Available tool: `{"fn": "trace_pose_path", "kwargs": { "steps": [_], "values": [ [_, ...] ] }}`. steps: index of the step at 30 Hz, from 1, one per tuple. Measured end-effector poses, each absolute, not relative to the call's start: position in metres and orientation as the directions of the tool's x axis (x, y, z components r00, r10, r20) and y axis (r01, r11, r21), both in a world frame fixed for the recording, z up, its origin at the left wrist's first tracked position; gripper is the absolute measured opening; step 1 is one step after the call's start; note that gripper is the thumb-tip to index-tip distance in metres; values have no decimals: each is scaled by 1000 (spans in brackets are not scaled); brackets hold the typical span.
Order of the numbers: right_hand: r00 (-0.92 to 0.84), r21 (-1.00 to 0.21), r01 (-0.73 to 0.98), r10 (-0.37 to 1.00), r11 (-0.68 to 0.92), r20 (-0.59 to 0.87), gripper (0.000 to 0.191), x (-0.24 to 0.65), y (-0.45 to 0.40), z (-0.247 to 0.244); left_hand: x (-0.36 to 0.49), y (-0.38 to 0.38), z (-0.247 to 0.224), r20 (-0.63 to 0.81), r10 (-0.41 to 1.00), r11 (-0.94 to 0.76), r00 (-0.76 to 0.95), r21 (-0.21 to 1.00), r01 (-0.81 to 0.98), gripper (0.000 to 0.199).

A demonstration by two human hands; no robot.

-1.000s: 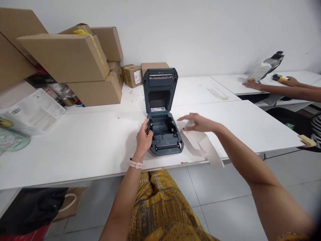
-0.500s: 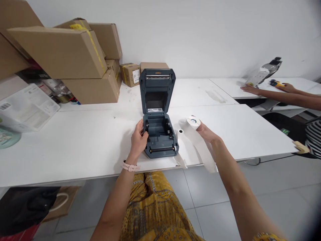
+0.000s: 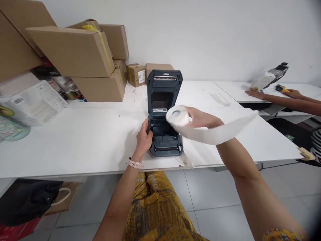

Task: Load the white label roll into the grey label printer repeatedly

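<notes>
A dark grey label printer (image 3: 166, 142) stands on the white table with its lid (image 3: 164, 88) raised. My left hand (image 3: 144, 139) grips the printer's left side, the thumb over its edge. In my right hand (image 3: 200, 117) is a white paper roll (image 3: 177, 116), held above the right part of the open compartment and partly covering it. A loose strip of paper (image 3: 218, 134) trails from the roll to the right, across my right forearm. Another paper strip (image 3: 186, 160) lies by the printer's front right corner, mostly hidden.
Cardboard boxes (image 3: 72, 53) are stacked at the back left, beside a white box (image 3: 37, 103) and clutter. A small carton (image 3: 136, 74) stands behind the printer. At the right, another person's hands (image 3: 254, 94) rest near a bottle-like object (image 3: 278, 72) and a yellow tool (image 3: 282, 89).
My right hand has lifted the paper roll and moved it left over the printer; its loose strip now swings out to the right. My left hand stays on the printer.
</notes>
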State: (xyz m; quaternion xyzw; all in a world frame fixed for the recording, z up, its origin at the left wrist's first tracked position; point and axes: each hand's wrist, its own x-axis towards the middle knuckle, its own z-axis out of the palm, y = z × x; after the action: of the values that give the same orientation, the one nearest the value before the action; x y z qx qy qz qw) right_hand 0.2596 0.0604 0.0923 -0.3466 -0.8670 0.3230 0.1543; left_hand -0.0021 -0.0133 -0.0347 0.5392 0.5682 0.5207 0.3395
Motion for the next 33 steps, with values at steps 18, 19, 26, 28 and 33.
{"fn": "trace_pose_path", "kwargs": {
  "steps": [18,19,26,28,33],
  "values": [
    [-764,-201,632,558,748,-324,93,170,90,53,-1,-16,-34,165,962,-113,-217,966,233,65],
    [-792,-213,606,557,767,-250,89,174,83,50,-1,-16,-33,161,962,-108,-219,966,235,65],
    [-824,-234,531,561,814,82,58,205,-21,27,-2,-18,-32,183,956,-123,-228,959,253,57],
    [-781,-208,580,610,788,132,57,209,-47,16,-2,-17,-32,190,955,-128,-226,956,262,56],
    [-688,-192,657,684,729,242,61,205,-78,-9,-1,-16,-35,216,952,-158,-216,953,257,57]
  ]
}}
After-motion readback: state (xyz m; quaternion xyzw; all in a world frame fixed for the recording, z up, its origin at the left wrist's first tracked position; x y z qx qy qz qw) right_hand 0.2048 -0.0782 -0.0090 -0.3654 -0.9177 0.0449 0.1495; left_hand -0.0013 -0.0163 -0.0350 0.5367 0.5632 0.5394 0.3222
